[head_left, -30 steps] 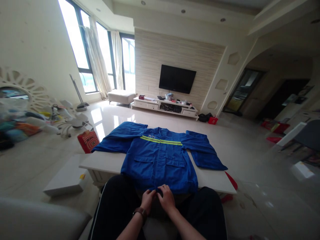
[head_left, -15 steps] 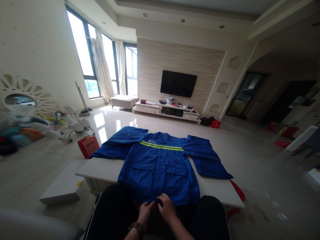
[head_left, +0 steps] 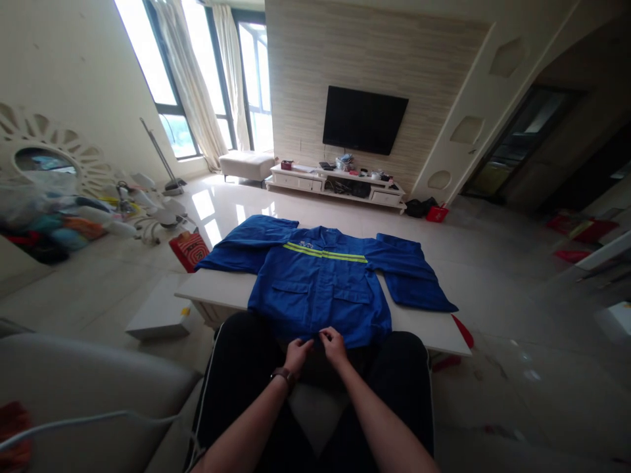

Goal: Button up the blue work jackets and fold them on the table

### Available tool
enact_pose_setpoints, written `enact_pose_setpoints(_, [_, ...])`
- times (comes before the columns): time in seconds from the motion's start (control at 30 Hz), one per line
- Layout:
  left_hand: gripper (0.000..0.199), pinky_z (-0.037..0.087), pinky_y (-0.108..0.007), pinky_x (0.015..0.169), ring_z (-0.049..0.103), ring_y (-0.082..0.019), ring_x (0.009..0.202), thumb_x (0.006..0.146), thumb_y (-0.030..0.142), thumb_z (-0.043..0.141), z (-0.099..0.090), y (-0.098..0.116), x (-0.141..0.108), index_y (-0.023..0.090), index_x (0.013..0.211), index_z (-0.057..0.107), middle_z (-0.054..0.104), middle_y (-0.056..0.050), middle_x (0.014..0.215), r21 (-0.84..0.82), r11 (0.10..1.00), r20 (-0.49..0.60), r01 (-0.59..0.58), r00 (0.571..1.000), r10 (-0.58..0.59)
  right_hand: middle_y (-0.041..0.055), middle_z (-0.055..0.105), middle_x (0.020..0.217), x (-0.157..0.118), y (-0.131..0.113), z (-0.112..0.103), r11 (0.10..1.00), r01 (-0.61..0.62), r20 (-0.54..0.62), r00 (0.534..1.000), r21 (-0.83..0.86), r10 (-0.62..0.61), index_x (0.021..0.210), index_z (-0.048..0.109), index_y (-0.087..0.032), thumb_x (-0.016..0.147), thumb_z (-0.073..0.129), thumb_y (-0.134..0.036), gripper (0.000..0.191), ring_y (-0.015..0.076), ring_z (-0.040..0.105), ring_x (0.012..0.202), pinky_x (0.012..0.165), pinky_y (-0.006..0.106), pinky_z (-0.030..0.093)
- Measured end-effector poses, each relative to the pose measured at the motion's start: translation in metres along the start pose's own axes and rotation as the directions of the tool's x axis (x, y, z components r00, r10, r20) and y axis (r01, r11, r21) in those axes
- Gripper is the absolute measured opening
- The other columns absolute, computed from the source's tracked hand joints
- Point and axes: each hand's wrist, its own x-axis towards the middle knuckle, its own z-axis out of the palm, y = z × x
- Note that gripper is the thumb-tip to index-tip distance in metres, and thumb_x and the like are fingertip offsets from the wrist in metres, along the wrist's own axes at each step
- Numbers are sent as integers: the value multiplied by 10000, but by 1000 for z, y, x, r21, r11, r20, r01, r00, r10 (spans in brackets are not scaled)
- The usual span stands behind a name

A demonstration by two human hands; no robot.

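Note:
A blue work jacket [head_left: 320, 289] with yellow-green stripes across the chest lies spread on a low white table [head_left: 211, 290], its collar away from me and both sleeves out to the sides. At the middle of its bottom hem, my left hand [head_left: 298, 355] pinches the fabric with its fingertips; a watch is on that wrist. Close to its right, my right hand [head_left: 334, 345] is also closed on the hem, thumb and fingers together. The exact spot between the fingertips is too small to make out.
My dark-trousered knees press near the table's front edge. A white box [head_left: 160, 309] and a red bag [head_left: 189, 251] stand at the left. Beyond are a TV cabinet [head_left: 296, 179], a wall television [head_left: 365, 119] and a bench [head_left: 246, 167]. A grey sofa [head_left: 98, 387] is beside me.
The view has tilted downward, so the jacket and hands sit higher in the picture and more of my forearms shows. Both hands stay at the hem, slightly further apart.

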Motion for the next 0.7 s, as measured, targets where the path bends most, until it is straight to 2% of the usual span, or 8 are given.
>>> enact_pose_setpoints(0.17, [270, 420, -212, 540, 568, -112, 559, 667, 293, 827, -3, -1, 9, 148, 646, 601, 600, 6, 582, 31, 999, -96, 27, 995, -24, 49, 637, 769, 5, -7, -2, 997, -71, 39, 997, -41, 73, 778, 625, -209, 890, 485, -454, 304, 210, 578, 772, 733, 300, 475])
enact_pose_setpoints(0.27, [206, 434, -209, 564, 572, -107, 578, 733, 280, 762, -4, 2, 11, 152, 706, 602, 604, 7, 615, 56, 997, -122, 43, 992, -36, 12, 553, 692, 17, -19, -13, 991, -85, 114, 989, -106, 98, 719, 538, -220, 880, 441, -414, 270, 183, 513, 710, 677, 272, 419])
enact_pose_setpoints(0.4, [178, 441, -222, 558, 591, -117, 566, 726, 262, 749, -5, 3, 1, 138, 703, 623, 647, -27, 638, 152, 981, 4, 119, 993, -121, -34, 439, 591, 58, -43, -47, 978, -54, 317, 941, -203, 118, 611, 437, -219, 789, 464, -315, 204, 141, 427, 637, 610, 237, 329])
enact_pose_setpoints(0.5, [158, 436, -237, 541, 596, -135, 528, 692, 248, 758, -8, 4, -12, 128, 662, 660, 652, -38, 588, 258, 950, 120, 177, 969, -214, -38, 457, 581, 96, -59, -82, 965, 1, 450, 885, -262, 121, 579, 454, -200, 751, 465, -254, 181, 124, 412, 621, 594, 236, 293])
enact_pose_setpoints(0.6, [144, 439, -235, 563, 602, -137, 536, 731, 267, 696, -14, 19, -18, 126, 706, 711, 648, -24, 562, 373, 923, 250, 94, 948, -197, -38, 482, 560, 124, -68, -105, 945, 46, 526, 839, -324, 140, 568, 505, -184, 752, 494, -234, 191, 113, 417, 589, 586, 239, 285])
enact_pose_setpoints(0.7, [227, 457, -236, 598, 635, -145, 599, 787, 331, 627, -15, 55, -7, 132, 819, 731, 684, -25, 630, 446, 892, 330, -79, 941, -82, -17, 547, 583, 138, -70, -110, 926, 73, 529, 836, -371, 147, 578, 553, -176, 790, 516, -236, 223, 122, 474, 610, 604, 237, 306])
